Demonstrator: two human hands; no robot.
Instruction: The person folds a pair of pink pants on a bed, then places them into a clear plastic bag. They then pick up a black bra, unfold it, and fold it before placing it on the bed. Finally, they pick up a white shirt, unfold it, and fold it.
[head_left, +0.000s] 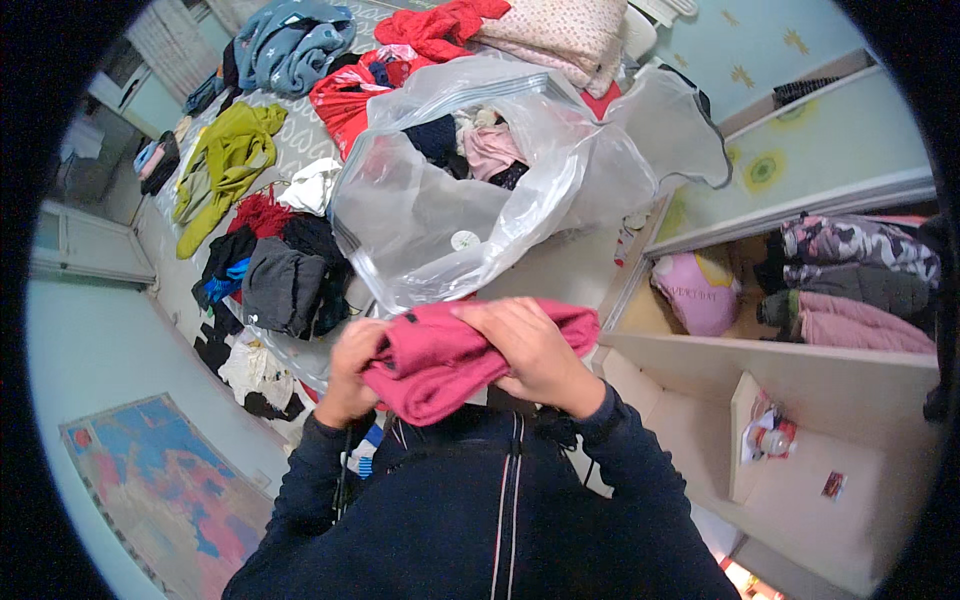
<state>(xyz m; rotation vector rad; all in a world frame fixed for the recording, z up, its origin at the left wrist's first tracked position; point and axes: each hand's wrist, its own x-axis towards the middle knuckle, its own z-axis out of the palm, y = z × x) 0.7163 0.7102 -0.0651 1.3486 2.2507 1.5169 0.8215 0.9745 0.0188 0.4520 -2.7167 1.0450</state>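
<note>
A folded dark-pink garment (450, 356) is held in front of my chest, its layers doubled over into a thick bundle. My left hand (354, 367) grips the bundle's left end. Across the right part, my right hand (529, 349) presses with fingers on top and thumb below. Just beyond the bundle stands a large translucent plastic storage bag (427, 214) with its mouth gaping. Inside it lie a pale-pink cloth (491, 150) and a dark navy cloth (433, 140), among other clothes partly hidden by the bag's wall.
Left of the bag are a folded dark-grey garment (281, 289), a white cloth (311, 186) and an olive-green jacket (232, 161). Behind lie a red plastic bag (341, 105), a blue fleece (289, 49) and a dotted quilt (559, 34). An open wardrobe (757, 352) with hanging jackets stands at right.
</note>
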